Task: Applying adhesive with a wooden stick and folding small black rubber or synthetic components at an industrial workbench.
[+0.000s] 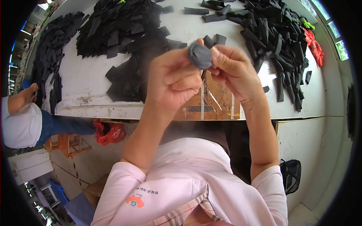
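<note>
Between my two hands, raised above the table's front edge, is a small dark grey fabric piece (200,56) with a rounded, gathered end towards me. My left hand (171,77) has its fingers curled at the piece's left side. On the other side, my right hand (234,69) pinches it between thumb and fingers. Behind my left wrist lie flat black fabric pieces (124,81). A big heap of black cut pieces (113,26) spreads farther back on the left. To the right is a heap of narrow, folded-looking black pieces (269,37).
The white table (83,92) has a worn brown taped patch (222,98) at its front edge. Another black pile (56,41) lies far left, near a co-worker (22,126). A red plastic bag (109,132) hangs below the edge; red plastic (315,47) lies far right. A wooden stool (71,145) stands left.
</note>
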`<state>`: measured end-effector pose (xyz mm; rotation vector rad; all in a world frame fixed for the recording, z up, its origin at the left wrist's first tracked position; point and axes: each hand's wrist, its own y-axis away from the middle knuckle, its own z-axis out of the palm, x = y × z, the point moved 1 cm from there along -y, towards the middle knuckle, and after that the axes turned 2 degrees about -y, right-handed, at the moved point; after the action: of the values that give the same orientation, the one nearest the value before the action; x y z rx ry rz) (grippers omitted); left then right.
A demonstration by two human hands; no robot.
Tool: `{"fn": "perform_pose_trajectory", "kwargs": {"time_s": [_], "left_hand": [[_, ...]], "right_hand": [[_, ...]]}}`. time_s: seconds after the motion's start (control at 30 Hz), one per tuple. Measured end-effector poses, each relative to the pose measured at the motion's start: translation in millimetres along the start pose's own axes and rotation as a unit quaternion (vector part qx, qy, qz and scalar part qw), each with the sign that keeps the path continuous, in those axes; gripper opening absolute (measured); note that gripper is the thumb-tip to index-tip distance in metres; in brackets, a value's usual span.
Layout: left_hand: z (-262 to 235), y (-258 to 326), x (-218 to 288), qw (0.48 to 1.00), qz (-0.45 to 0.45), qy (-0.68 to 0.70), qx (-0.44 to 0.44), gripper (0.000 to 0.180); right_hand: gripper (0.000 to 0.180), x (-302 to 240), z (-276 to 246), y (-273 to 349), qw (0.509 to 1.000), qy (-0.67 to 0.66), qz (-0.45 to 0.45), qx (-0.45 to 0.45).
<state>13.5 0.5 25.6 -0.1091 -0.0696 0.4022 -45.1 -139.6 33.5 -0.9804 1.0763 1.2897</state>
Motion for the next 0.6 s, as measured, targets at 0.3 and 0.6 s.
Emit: {"fn": "perform_pose_trajectory", "kwargs": {"time_s": [0.3, 0.6], "left_hand": [[-23, 10, -15, 0.963, 0.087, -0.21, 0.144, 0.022], [-46, 25, -20, 0.787, 0.164, -0.529, 0.271, 0.041]], "right_hand": [[0.023, 38, -17, -5, 0.984, -0.167, 0.033, -0.057], [0.024, 66, -19, 1, 0.994, -0.098, 0.031, -0.033]]}}
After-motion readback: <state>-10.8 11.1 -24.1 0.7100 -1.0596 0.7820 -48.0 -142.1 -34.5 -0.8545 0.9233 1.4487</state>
